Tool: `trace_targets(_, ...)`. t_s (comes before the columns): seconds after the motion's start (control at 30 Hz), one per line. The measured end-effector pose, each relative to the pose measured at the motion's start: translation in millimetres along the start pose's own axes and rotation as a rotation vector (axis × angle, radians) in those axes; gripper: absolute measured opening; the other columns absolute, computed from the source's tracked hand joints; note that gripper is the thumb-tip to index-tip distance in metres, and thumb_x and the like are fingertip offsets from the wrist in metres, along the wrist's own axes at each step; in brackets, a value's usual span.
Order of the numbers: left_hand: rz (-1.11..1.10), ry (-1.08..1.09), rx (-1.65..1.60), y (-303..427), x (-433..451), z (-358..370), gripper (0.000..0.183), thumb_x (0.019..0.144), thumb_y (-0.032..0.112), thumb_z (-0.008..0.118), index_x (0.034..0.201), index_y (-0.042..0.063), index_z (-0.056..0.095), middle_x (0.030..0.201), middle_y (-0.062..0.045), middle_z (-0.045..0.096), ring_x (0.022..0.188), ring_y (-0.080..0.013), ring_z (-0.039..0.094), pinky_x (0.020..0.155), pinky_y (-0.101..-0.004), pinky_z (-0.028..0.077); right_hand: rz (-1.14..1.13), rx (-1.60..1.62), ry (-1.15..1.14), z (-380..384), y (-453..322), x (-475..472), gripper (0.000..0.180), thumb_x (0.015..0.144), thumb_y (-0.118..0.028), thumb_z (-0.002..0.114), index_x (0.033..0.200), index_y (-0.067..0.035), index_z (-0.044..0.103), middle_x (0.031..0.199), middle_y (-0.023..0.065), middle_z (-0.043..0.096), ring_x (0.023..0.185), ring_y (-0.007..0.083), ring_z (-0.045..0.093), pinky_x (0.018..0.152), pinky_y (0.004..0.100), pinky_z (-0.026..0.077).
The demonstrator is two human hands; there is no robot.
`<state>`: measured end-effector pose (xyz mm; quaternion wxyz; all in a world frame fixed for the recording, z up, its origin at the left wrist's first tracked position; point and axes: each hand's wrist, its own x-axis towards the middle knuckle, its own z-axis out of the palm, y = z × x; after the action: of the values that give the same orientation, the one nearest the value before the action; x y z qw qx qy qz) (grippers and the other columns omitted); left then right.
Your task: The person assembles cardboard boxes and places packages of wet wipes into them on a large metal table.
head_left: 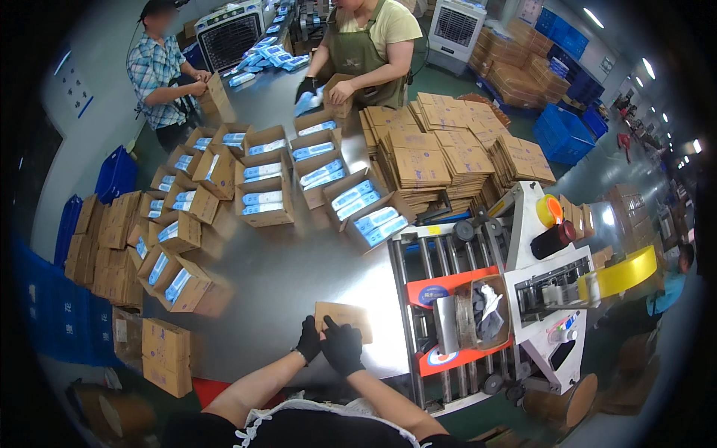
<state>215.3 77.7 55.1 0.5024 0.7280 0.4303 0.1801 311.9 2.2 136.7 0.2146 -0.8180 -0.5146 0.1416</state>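
Observation:
A small brown cardboard piece [358, 322] is in front of me, over the near part of the metal table [269, 274]. My left hand [309, 339], in a black glove, grips it at its left edge. My right hand [344, 346], gloved alike, overlaps its lower left part with the fingers on the cardboard. The two hands nearly meet, and the right one hides some of the cardboard. Whether the piece is a flat sheet or a folded carton, I cannot tell. Beyond it stand several open cartons [264, 215] holding blue-and-white packs [263, 198].
A carton sealing machine [526, 241] with rollers and yellow tape [622, 273] borders the table's right side; an open carton [464, 316] sits on it. Flattened cartons [420, 162] are stacked behind. Two people work across the table, one holding a carton [339, 95]. More cartons [182, 283] line the left.

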Motion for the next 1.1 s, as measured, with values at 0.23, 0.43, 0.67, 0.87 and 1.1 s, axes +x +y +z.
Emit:
trace_targets(0.23,-0.086,-0.399,0.332,6,2,29,0.031,0.094,0.028,0.046,0.110,0.001,0.050,0.107,-0.024,0.057,0.093,-0.0380,0.060,0.080,-0.0442,0.047,-0.033,0.232,0.206,-7,59,18,0.039,0.078,-0.038,0.068,0.102,-0.008,0.064,0.105,0.0145,0.060,0.106,0.0331,0.054,0.101,0.0493,0.035)
trace_targets(0.43,0.486,-0.469,0.918,40,103,26,0.030,0.088,0.031,0.058,0.108,0.009,0.060,0.071,-0.016,0.066,0.067,-0.0329,0.065,0.065,-0.0463,0.052,-0.259,-0.010,0.069,-50,114,-3,0.058,0.071,-0.033,0.071,0.123,-0.012,0.056,0.127,0.0112,0.054,0.123,0.0313,0.046,0.110,0.0539,0.025)
trace_targets(0.67,0.401,-0.010,0.927,126,215,53,0.029,0.087,0.041,0.057,0.094,0.015,0.067,0.073,-0.014,0.067,0.068,-0.0342,0.065,0.061,-0.0480,0.049,-0.229,-0.055,-0.032,-61,148,-8,0.056,0.072,-0.035,0.068,0.123,-0.014,0.056,0.129,0.0111,0.053,0.125,0.0325,0.044,0.111,0.0534,0.025)
trace_targets(0.87,0.480,-0.192,0.966,84,119,-50,0.028,0.091,0.036,0.051,0.081,0.016,0.067,0.070,-0.011,0.065,0.065,-0.0313,0.064,0.059,-0.0462,0.048,-0.197,-0.275,0.148,-86,164,-17,0.048,0.076,-0.030,0.065,0.115,-0.004,0.058,0.125,0.0187,0.053,0.123,0.0355,0.045,0.106,0.0575,0.029)
trace_targets(1.1,0.483,-0.609,0.910,33,-12,-177,0.043,0.090,0.052,0.050,0.074,0.016,0.067,0.060,-0.013,0.059,0.055,-0.0323,0.060,0.053,-0.0457,0.045,-0.509,0.318,-0.234,-14,34,10,0.070,0.079,-0.042,0.072,0.136,-0.009,0.048,0.133,0.0183,0.050,0.123,0.0341,0.048,0.103,0.0418,0.040)
